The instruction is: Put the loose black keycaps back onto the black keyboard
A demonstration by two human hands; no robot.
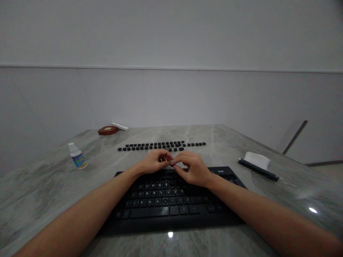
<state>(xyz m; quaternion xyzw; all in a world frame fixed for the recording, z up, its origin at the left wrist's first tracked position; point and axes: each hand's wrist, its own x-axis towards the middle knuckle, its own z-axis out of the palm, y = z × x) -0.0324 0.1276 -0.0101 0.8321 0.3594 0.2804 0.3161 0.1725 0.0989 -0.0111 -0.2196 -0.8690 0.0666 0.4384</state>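
Note:
A black keyboard [171,222] lies on the marbled table under my forearms, with keys in its lower rows and its upper part partly hidden by my hands. Above its back edge, my left hand [155,161] and my right hand [193,167] meet, fingertips pinched together. Between them is a tiny dark piece [172,164] that looks like a keycap. Both hands appear to touch it, though the fingers cover most of it. Just beyond my hands, loose black keycaps [159,145] are laid out in rows on the table.
On the left stands a white spray bottle [78,157] with a blue label. A reddish-brown case [107,130] and a flat white strip [120,126] lie at the back left. To the right, a long black stick-like object [257,169] rests against a white cloth [257,160].

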